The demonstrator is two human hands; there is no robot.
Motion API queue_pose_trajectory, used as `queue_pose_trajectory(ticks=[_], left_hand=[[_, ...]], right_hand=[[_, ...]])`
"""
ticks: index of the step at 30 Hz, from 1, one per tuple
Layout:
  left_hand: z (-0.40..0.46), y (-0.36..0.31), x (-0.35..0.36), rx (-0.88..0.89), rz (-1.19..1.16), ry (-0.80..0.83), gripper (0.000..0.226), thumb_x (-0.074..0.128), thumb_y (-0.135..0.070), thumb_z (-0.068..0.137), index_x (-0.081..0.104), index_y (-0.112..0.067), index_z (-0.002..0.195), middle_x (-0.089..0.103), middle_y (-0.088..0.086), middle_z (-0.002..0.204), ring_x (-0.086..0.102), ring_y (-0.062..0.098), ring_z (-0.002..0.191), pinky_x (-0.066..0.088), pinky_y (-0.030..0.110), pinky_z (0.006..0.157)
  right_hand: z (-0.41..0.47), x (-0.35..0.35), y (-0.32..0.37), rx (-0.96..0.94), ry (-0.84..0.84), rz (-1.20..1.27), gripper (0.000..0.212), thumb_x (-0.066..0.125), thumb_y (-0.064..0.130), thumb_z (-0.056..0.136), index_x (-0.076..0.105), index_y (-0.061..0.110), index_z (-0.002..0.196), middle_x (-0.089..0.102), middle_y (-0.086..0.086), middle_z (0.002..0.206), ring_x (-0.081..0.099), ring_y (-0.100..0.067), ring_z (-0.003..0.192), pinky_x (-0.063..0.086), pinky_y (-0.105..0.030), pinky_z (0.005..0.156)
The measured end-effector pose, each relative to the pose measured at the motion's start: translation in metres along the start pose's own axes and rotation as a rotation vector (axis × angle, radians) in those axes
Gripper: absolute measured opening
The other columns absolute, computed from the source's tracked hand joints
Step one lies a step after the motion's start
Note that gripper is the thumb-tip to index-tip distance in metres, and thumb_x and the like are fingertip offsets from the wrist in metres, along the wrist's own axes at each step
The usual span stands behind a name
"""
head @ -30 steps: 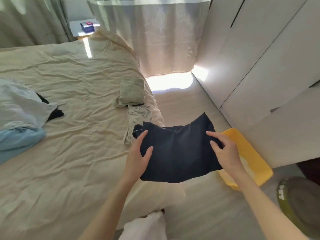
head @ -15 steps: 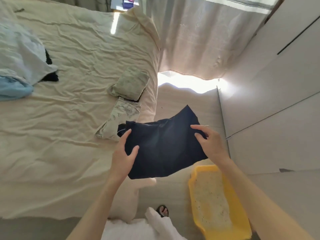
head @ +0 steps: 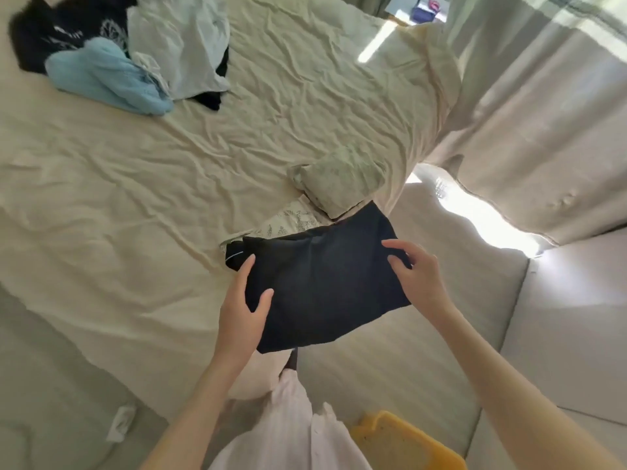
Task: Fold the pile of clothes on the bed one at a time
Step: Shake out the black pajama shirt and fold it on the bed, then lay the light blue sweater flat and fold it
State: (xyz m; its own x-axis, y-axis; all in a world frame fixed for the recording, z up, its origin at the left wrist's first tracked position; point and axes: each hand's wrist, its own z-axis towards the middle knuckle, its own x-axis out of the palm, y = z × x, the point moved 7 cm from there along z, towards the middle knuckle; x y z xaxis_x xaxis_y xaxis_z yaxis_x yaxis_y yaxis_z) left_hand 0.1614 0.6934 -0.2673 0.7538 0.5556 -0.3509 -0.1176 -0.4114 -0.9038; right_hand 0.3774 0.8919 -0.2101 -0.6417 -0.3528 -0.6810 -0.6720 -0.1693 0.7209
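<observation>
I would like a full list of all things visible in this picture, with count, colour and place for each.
dark garment: 1, navy, folded, held over the bed edge
folded clothes: 2, pale green and patterned white, on the bed near its edge
unfolded pile: several, black, light blue, white, far left on the bed
bed sheet: 1, cream
curtain: 1, beige, right
yellow tub: 1, on the floor, bottom
left hand: grips the garment's left edge
right hand: holds its right edge
</observation>
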Motion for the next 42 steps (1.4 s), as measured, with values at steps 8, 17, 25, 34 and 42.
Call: queue_pose_trajectory(ticks=[8, 17, 25, 34, 42], left_hand=[[0.067, 0.018, -0.007, -0.046, -0.005, -0.369, 0.063, 0.056, -0.022, 0.093, 0.023, -0.048, 0.140, 0.025, -0.043, 0.135, 0.027, -0.010, 0.131, 0.030, 0.020, 0.106], [0.107, 0.117, 0.032, -0.281, -0.114, -0.460, 0.060, 0.055, -0.014, 0.093, 0.028, -0.029, 0.144, 0.028, -0.028, 0.140, 0.029, 0.003, 0.136, 0.026, 0.019, 0.109], [0.107, 0.107, 0.030, -0.217, -0.020, -0.469, 0.055, 0.057, -0.018, 0.093, 0.035, -0.027, 0.142, 0.040, -0.020, 0.139, 0.037, 0.005, 0.131, 0.030, 0.016, 0.103], [0.088, 0.106, 0.035, -0.402, 0.285, -0.237, 0.060, 0.043, -0.035, 0.097, 0.016, -0.024, 0.150, 0.016, 0.007, 0.153, 0.023, 0.022, 0.140, 0.029, 0.033, 0.108], [-0.017, 0.072, -0.042, -0.352, 0.338, -0.366, 0.053, 0.039, -0.039, 0.097, 0.026, -0.027, 0.147, 0.016, -0.003, 0.155, 0.015, 0.012, 0.142, 0.021, 0.023, 0.106]], right_hand=[[0.136, 0.077, 0.023, -0.144, 0.164, 0.081, 0.025, 0.056, 0.000, 0.091, 0.067, 0.015, 0.107, 0.061, 0.015, 0.102, 0.055, -0.006, 0.100, 0.035, 0.001, 0.081], [0.207, 0.175, -0.058, 0.047, 0.388, -0.062, 0.032, 0.047, 0.006, 0.096, 0.063, 0.021, 0.119, 0.062, 0.000, 0.118, 0.056, -0.018, 0.109, 0.047, -0.036, 0.098], [0.209, 0.174, -0.047, -0.065, 0.344, -0.102, 0.030, 0.048, 0.008, 0.096, 0.064, 0.021, 0.117, 0.056, 0.008, 0.107, 0.054, -0.004, 0.089, 0.037, 0.001, 0.071], [0.146, 0.193, -0.007, -0.450, 0.444, -0.645, 0.050, 0.042, 0.033, 0.099, 0.032, 0.019, 0.147, 0.019, -0.009, 0.157, 0.015, -0.027, 0.144, 0.015, -0.045, 0.116], [0.055, 0.197, 0.066, -0.616, 0.629, -0.487, 0.054, 0.047, 0.032, 0.097, 0.031, 0.019, 0.147, 0.027, -0.005, 0.154, 0.024, -0.023, 0.142, 0.021, -0.040, 0.115]])
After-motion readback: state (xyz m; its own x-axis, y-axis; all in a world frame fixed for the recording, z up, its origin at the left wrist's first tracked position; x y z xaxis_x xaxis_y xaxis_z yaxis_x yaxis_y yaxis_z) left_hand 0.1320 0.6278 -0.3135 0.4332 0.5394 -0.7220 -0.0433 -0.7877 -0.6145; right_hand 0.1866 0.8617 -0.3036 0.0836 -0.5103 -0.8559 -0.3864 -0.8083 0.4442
